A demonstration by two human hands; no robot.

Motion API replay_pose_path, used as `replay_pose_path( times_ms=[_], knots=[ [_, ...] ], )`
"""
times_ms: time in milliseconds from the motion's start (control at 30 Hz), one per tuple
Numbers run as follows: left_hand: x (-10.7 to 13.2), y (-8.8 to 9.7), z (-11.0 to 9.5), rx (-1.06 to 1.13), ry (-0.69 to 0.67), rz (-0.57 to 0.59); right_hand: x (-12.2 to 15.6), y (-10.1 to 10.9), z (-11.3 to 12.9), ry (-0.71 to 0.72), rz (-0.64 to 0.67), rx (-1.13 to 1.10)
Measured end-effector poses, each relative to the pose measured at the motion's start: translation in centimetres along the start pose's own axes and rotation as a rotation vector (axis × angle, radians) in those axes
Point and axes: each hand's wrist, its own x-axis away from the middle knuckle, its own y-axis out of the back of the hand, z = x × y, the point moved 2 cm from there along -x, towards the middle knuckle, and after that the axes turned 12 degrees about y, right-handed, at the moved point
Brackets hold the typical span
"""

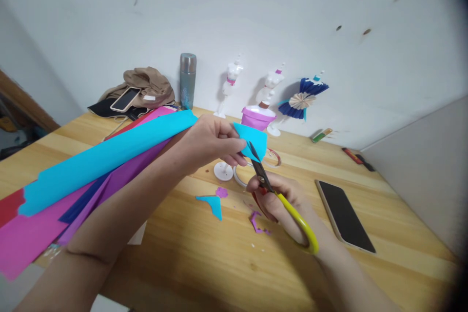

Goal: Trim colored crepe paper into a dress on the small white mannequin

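1. While the right hand is closed around the yellow handles of the scissors, one blade lies across the front of a small blue piece; I can't make out the other blade.
2. Pinched between the left thumb and fingers, that piece is held up over the wooden table. The thumb is near the blade tip, so shifting the grip back would be wise.
3. Since the piece looks thin and likely to bend, short snips seem best, with the left hand turning it into the blades.
4. Beyond the hands, a purple cup-like form opens upward, white inside; I can't tell whether the white dress form stands in it or behind.
5. Farther back, a flask stands upright near the wall with its top on, hiding any contents.
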Motion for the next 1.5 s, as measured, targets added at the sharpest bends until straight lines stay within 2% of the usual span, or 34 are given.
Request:
replay_pose_path(
  times_ms=[100,300,433,533,667,800,1033,1133,1267,1500],
  knots=[
    [0.0,0.1,0.1,0.002,-0.001,0.000,-0.2,0.1,-0.7,-0.006,-0.032,-0.073],
    [-0.1,0.0,0.2,-0.010,-0.005,0.011,-0.5,0.1,-2.8,0.046,-0.004,-0.112],
    [-0.1,0.2,0.2,-0.012,-0.009,0.021,-0.4,0.3,-2.4,0.041,-0.007,-0.120],
    [-0.2,0.6,0.2,-0.029,-0.020,0.058,-0.4,0.5,-2.0,0.045,0.055,-0.128],
    [-0.4,1.0,0.2,-0.085,-0.042,0.092,-0.5,0.6,-2.7,0.074,0.059,-0.137],
    [-0.3,1.2,0.0,-0.147,-0.061,0.086,-0.4,0.7,-3.2,0.056,0.093,-0.120],
    [-0.1,1.3,-0.1,-0.186,-0.062,0.087,-0.5,0.9,-2.3,0.061,0.149,-0.086],
    [-0.1,1.1,-0.1,-0.179,-0.052,0.070,-0.6,0.6,-1.9,0.089,0.106,-0.071],
    [0.1,0.8,-0.2,-0.159,-0.021,0.040,-0.5,0.2,-1.4,0.008,0.029,-0.080],
    [0.0,0.9,0.0,-0.135,-0.004,0.030,-0.6,0.1,-2.3,-0.022,0.019,-0.059]
  ],
)
